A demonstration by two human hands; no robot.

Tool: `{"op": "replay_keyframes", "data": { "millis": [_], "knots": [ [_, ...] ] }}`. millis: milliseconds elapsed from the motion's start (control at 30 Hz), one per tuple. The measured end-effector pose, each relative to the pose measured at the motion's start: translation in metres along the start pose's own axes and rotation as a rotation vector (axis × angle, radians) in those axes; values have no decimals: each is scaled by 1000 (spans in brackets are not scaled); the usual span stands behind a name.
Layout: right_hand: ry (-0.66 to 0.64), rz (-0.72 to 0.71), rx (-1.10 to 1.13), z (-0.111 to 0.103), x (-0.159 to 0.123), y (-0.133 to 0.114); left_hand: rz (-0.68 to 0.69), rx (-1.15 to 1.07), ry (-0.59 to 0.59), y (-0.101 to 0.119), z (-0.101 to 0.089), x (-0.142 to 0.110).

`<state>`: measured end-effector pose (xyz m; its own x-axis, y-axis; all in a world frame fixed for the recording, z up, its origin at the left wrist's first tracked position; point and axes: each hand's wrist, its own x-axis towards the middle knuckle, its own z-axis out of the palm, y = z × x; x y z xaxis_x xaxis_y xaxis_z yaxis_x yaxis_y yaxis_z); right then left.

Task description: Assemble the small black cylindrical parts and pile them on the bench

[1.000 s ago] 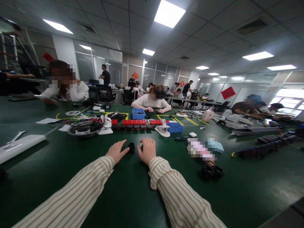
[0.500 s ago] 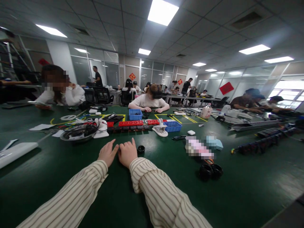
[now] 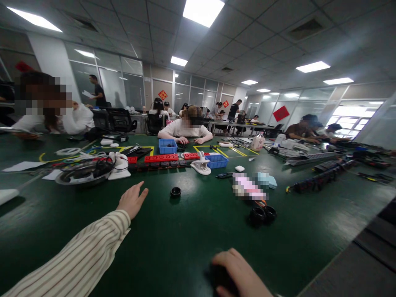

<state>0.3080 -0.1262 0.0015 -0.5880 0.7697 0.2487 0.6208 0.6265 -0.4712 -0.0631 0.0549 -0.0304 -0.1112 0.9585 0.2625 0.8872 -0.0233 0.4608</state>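
My left hand [image 3: 133,201] rests on the green table [image 3: 167,243], fingers stretched out and holding nothing. To its right, apart from it, stands a small black round cup-like part [image 3: 175,192]. Low in the view, my right hand [image 3: 236,270] is blurred and cut off by the bottom edge. Its thumb and forefinger curve round something dark whose kind I cannot make out. Farther up the table, beyond the right hand, lie two joined black round parts [image 3: 262,215] with an orange wire.
Ahead lie red blocks [image 3: 161,159] on a dark strip, a blue bin [image 3: 217,161], a white clamp [image 3: 201,163] and a metal bowl [image 3: 83,178] with cables. To the right is a long black cable bundle [image 3: 321,178]. A person [image 3: 185,128] sits opposite.
My right hand has left the left hand's side and moved down and right, toward the near edge, where it curls round something dark. The view has turned slightly right; the left hand stays on the table.
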Motion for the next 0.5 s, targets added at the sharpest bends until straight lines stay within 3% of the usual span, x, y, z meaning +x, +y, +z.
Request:
{"op": "replay_keyframes", "data": {
  "millis": [100,167,333,500],
  "knots": [
    [240,246,-106,-21,-41,39,3,9,-18,1,1,0],
    [422,330,-162,-31,-52,63,-5,15,-25,1,0,-1],
    [638,420,-250,-46,-39,103,-21,24,-28,5,-6,-5],
    [736,497,-280,-44,-30,115,-25,21,-29,10,-11,-9]
  ]
}}
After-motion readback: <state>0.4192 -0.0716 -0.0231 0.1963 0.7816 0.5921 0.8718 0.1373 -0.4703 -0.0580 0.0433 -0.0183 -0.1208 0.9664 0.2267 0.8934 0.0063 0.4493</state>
